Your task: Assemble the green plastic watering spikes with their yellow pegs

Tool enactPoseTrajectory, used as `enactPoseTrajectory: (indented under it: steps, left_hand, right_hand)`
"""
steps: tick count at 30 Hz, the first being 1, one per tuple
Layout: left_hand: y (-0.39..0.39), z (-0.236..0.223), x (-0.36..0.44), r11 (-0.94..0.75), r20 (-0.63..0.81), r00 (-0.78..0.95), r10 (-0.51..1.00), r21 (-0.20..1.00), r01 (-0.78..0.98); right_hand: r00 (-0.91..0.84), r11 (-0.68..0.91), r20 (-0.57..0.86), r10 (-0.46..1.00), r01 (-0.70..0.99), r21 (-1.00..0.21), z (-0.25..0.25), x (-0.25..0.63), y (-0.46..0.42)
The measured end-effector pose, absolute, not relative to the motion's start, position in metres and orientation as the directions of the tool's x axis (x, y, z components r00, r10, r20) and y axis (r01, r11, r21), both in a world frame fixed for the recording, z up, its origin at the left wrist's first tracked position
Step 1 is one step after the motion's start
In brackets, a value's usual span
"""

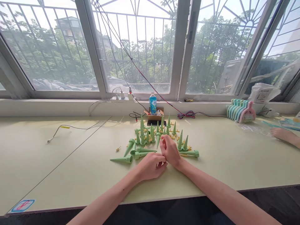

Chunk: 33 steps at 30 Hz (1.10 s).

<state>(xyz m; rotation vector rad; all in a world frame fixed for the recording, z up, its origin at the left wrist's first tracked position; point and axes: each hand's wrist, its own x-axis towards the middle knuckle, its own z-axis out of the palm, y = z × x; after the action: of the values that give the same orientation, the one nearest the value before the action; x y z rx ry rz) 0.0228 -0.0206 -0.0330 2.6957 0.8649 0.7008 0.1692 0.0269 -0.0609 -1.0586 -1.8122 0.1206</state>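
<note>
Green plastic plant watering spikes (122,159) are grouped on the table, several upright and several lying down, with small yellow valve pieces (184,155) among them. My left hand (152,166) rests at the front of the group, fingers curled in; what it holds, if anything, is hidden. Against it, my right hand (170,150) is bent at the wrist with its fingers curled together. One tip-down green spike (158,139) shows right beside the right fingertips; whether they grip it I cannot tell.
A blue-labelled bottle (153,104) stands in a small cardboard box (156,117) behind the spikes. Cables (187,114) lie along the window sill. To the right are pastel dustpan-like pieces (241,111) and another person's hand (282,134). A loose yellow piece (118,149) lies left.
</note>
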Motion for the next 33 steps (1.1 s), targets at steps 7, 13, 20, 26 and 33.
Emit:
enactPoseTrajectory:
  steps: [7, 13, 20, 26, 33]
  left_hand:
    - [-0.02, -0.039, 0.022, -0.824, 0.42, 0.711, 0.564, 0.336, 0.456]
    - [-0.02, -0.041, 0.023, -0.819, 0.444, 0.69, 0.572, 0.35, 0.454]
    - [-0.017, -0.043, 0.021, -0.756, 0.5, 0.568, 0.654, 0.4, 0.519]
    - [-0.011, -0.036, 0.016, -0.542, 0.585, 0.125, 0.801, 0.622, 0.565]
    - [-0.007, -0.031, 0.013, -0.465, 0.497, 0.061, 0.865, 0.752, 0.467]
  right_hand:
    - [-0.374, 0.658, 0.602, 0.705, 0.662, -0.359, -0.051, 0.166, 0.032]
    - [-0.393, 0.62, 0.553, 0.734, 0.72, -0.311, -0.053, 0.154, 0.05]
    - [-0.352, 0.643, 0.592, 0.725, 0.655, -0.398, -0.051, 0.148, 0.057]
    - [-0.256, 0.717, 0.711, 0.655, 0.508, -0.477, -0.04, 0.16, 0.043]
    - [-0.294, 0.754, 0.698, 0.653, 0.339, -0.563, -0.039, 0.156, 0.028]
